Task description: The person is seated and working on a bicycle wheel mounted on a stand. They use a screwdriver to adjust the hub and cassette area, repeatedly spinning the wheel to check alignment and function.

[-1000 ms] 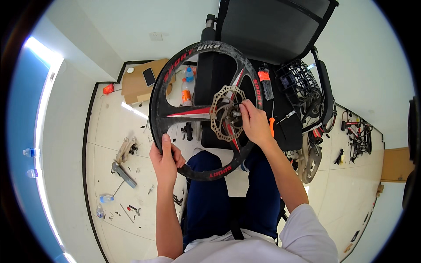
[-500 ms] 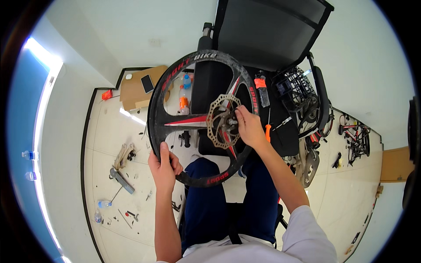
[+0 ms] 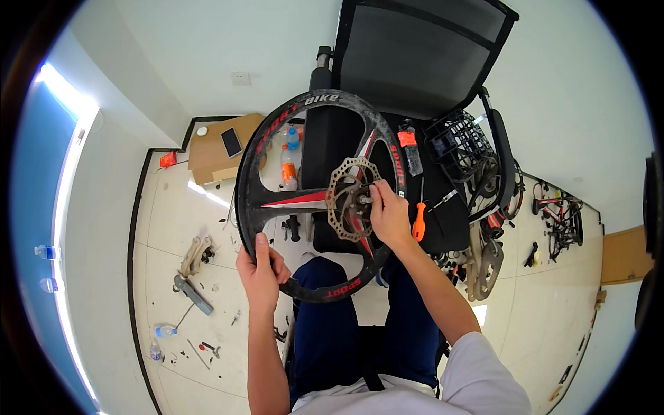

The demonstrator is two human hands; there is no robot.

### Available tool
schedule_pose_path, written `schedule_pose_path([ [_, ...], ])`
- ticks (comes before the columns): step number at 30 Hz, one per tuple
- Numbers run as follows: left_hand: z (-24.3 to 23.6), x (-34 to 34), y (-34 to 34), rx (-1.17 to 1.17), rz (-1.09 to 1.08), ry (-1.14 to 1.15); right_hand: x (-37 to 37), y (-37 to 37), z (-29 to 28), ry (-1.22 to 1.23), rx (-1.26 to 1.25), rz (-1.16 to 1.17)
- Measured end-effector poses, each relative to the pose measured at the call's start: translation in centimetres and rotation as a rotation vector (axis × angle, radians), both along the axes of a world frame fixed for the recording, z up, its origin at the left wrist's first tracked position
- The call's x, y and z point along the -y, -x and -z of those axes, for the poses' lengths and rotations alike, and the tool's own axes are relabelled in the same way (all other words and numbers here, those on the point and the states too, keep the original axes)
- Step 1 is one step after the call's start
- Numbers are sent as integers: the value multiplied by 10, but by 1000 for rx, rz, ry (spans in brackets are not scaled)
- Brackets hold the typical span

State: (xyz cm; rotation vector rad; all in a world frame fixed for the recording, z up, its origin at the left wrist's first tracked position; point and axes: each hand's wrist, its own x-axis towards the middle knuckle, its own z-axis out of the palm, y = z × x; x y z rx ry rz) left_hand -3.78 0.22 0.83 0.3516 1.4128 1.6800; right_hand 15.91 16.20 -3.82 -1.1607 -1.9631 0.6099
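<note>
A black three-spoke bicycle wheel [image 3: 247, 220] with red and white markings stands tilted over my thighs, against the front of a black chair seat. My left hand [image 3: 261, 273] is closed round its lower left rim, thumb on the near face. At the hub, a perforated metal brake disc [image 3: 335, 225] faces me. The fingers of my right hand [image 3: 389, 213] are pinched together beside the axle, over the disc's right side. Whatever small part they grip is hidden by the fingers. Right of that hand, an orange-handled screwdriver [image 3: 418, 223] lies on the chair seat [image 3: 446, 232].
A wrapped packet [image 3: 411, 149] and a black wire basket [image 3: 460, 149] rest on the chair. Behind the wheel stand plastic bottles [image 3: 288, 166]. A cardboard box [image 3: 207, 160] bears a phone [image 3: 232, 142]. Loose parts and tools [image 3: 194, 294] lie on the left floor, a bicycle frame [image 3: 561, 214] at right.
The whole view has shifted slightly, so the wheel sits a little lower in it. My right hand stays at the hub with its fingers slightly shifted. The left hand keeps its grip.
</note>
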Motion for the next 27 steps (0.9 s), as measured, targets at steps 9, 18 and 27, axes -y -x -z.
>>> schedule_pose_path([
  [9,1,0,0,-17,-1,15,-5,-9,6,-243,39,-134],
  [18,4,-1,0,6,-9,13,-3,-7,-3,8,0,-126],
  [27,1,-1,-2,-10,-11,8,-15,-11,-19,680,-250,-200],
])
